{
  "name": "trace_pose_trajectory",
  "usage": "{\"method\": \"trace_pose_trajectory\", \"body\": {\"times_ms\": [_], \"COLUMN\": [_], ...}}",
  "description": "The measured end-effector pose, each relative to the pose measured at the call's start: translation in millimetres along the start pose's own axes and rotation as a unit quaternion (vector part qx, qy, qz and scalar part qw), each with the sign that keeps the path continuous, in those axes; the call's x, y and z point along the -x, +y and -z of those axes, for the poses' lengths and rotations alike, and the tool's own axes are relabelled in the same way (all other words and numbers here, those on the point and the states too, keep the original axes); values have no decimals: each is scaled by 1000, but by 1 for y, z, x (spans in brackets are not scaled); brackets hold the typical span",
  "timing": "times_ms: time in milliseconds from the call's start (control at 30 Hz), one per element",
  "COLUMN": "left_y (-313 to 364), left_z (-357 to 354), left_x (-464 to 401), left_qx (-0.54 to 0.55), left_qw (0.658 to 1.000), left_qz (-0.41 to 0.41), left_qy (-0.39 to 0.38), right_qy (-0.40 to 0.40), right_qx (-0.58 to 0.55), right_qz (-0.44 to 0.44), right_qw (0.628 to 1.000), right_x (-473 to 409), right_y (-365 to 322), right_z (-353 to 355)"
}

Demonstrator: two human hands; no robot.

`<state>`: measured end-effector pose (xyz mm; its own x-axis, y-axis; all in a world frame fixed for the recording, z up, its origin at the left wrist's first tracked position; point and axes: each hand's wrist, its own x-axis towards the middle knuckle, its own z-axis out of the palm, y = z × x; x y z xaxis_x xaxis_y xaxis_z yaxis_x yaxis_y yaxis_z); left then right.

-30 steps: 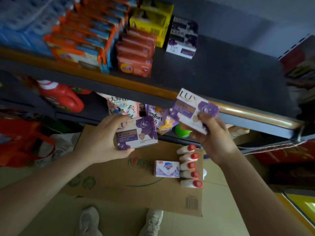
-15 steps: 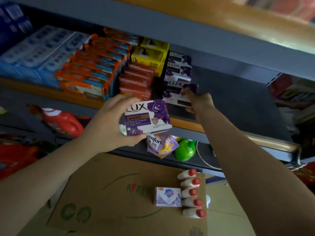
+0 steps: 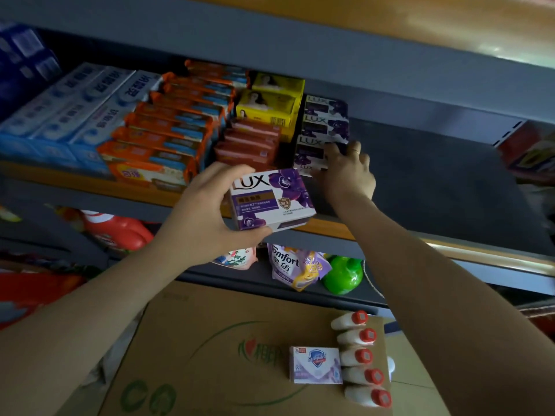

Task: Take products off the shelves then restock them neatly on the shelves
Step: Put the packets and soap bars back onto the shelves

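My left hand (image 3: 207,211) grips a purple Lux soap box (image 3: 271,199) in front of the grey shelf (image 3: 435,181), just below its orange front edge. My right hand (image 3: 348,169) reaches onto the shelf and holds the front box of a row of purple Lux boxes (image 3: 326,121), fingers on its right side. That front Lux box (image 3: 309,154) stands at the near end of the row, partly hidden by my hand.
Left of the Lux row stand yellow boxes (image 3: 270,106), red soap boxes (image 3: 249,142), orange boxes (image 3: 168,130) and blue-white toothpaste boxes (image 3: 69,112). The shelf's right part is bare. Below, a cardboard box (image 3: 210,355) carries a white Safeguard soap (image 3: 315,364) and several red-capped bottles (image 3: 360,355).
My right hand carried its Lux box up from the shelf's front edge and set it at the front of the Lux row. My left hand rose with its box.
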<state>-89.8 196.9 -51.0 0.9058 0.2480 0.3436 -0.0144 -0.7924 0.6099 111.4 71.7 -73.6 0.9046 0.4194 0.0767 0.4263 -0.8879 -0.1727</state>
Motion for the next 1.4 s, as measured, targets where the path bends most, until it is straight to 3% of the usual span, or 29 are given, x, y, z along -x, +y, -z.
{"method": "trace_pose_trajectory", "body": {"times_ms": [167, 233, 267, 333, 400, 500, 600, 700, 800, 867, 933, 1000, 1167, 1333, 1400], "left_y": [-1, 0, 0, 4, 11, 19, 10, -3, -10, -11, -15, -19, -23, -18, -14], "left_z": [-1, -2, -4, -7, -13, -26, -34, -33, -34, -35, -36, -36, -34, -38, -41], "left_x": [-3, -5, -7, -10, -15, -21, -22, -17, -12, -12, -10, -8, -3, 4, 15], "left_qx": [1, -1, 2, 8, 23, -18, -126, -165, -186, -181, -175, -175, -170, -200, -188], "left_qw": [1000, 1000, 1000, 1000, 999, 1000, 991, 982, 976, 978, 979, 979, 978, 971, 970], "left_qz": [-5, -4, -2, 3, 18, -3, -6, -68, -96, -88, -86, -91, -97, -130, -150], "left_qy": [-8, -15, -19, -26, -30, -11, -38, -64, -64, -62, -59, -58, -70, -29, -27], "right_qy": [36, 76, 49, -125, -234, -202, -131, -103, -154, -176, -148, -106, -101, -124, -51], "right_qx": [12, -140, -274, -500, -528, -543, -579, -526, -494, -397, -260, -196, -158, -183, -191], "right_qz": [39, 61, 53, 24, 41, 28, -74, -117, -96, -48, -26, 1, 17, 20, 40], "right_qw": [999, 985, 959, 857, 816, 815, 801, 836, 850, 900, 954, 975, 982, 975, 979], "right_x": [5, 21, 33, 56, 71, 70, 56, 42, 36, 34, 33, 34, 29, 24, 38], "right_y": [4, 4, 3, 3, 13, 28, 39, 46, 44, 44, 42, 39, 28, 29, 29], "right_z": [6, 15, 25, 44, 52, 49, 37, 25, 25, 25, 21, 16, 9, 10, 15]}}
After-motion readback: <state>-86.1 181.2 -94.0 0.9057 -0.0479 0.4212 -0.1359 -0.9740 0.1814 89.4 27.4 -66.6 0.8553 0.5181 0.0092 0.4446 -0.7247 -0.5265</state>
